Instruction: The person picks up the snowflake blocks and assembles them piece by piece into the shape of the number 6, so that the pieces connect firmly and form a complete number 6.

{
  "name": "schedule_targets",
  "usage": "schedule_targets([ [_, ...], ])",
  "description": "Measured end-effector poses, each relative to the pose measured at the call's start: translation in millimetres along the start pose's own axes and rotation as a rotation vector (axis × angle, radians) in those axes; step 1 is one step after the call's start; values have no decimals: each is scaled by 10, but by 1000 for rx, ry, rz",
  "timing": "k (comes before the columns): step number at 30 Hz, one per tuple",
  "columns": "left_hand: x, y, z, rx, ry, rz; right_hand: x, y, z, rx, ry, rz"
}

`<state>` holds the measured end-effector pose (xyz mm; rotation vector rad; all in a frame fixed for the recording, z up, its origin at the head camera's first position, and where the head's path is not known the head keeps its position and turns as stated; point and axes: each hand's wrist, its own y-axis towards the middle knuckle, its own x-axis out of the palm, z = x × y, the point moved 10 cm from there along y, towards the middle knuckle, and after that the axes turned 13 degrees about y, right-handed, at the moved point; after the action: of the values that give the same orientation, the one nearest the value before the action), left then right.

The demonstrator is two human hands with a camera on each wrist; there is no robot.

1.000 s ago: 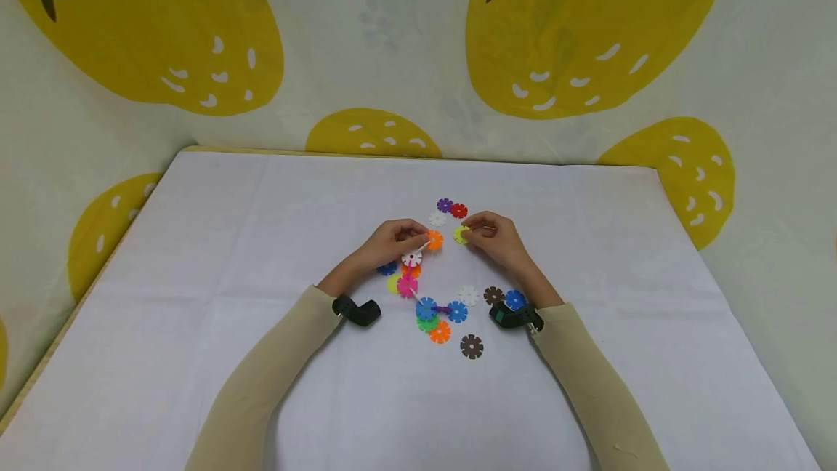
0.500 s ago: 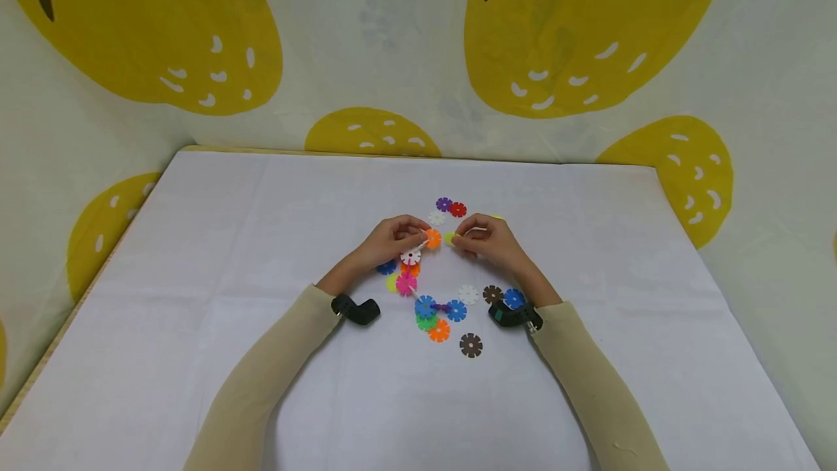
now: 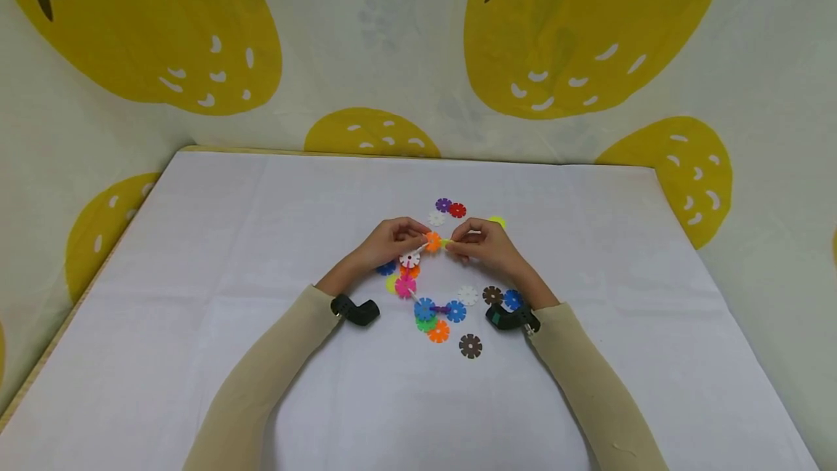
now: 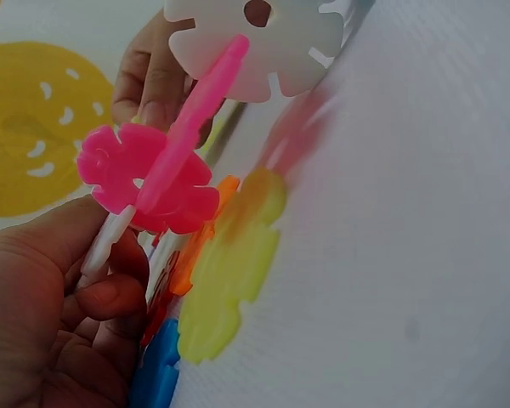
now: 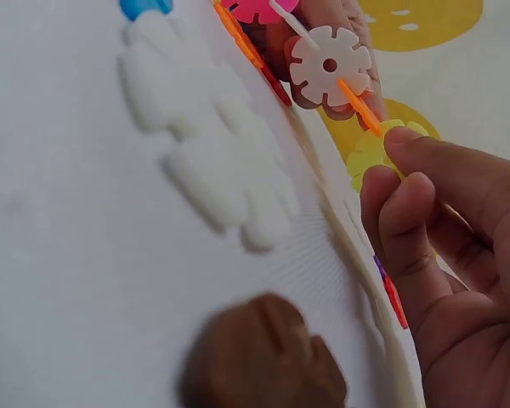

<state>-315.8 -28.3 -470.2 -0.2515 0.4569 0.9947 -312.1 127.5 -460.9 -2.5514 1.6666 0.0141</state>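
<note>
Slotted, flower-shaped plastic discs join into a curved chain in the head view, running from a blue disc past a pink disc to an orange disc. My left hand pinches the chain near that orange end; its wrist view has finger and thumb on a white disc, seen edge-on. A yellow disc is pinched between thumb and fingers of my right hand. Its edge meets the orange disc; whether their slots interlock, I cannot tell.
Loose discs lie on the white-covered table: purple, red and yellow behind the hands, brown, orange and white nearer. A fruit-patterned cloth hangs beyond the far edge.
My right hand has moved left, bringing the yellow disc against the orange one and turning it edge-on. A loose yellow disc behind that hand has come into view. My left hand stays nearly still.
</note>
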Motion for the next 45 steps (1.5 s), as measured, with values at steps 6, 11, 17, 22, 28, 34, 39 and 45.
schedule_targets([
  [6,-6,-2,5,-19,-5,0,48,-12,-42,-7,48,-18],
  [11,0,-2,-14,-44,-6,-3,73,0,-48,-21,49,-42],
  [17,-10,-19,36,-25,-8,3,106,-3,-107,-71,29,-59],
  [22,-13,-19,56,-2,-13,9,69,-4,-128,-77,-15,-15],
  [28,3,-20,70,45,12,-11,86,0,-120,-39,-91,-41],
  [34,-68,-28,86,66,24,57,38,-16,-104,-5,-63,-65],
  [39,-128,-30,15,8,12,120,-24,-25,-100,-7,-66,-97],
  [45,-244,-30,-13,-15,4,226,12,-73,-111,-30,-183,-258],
])
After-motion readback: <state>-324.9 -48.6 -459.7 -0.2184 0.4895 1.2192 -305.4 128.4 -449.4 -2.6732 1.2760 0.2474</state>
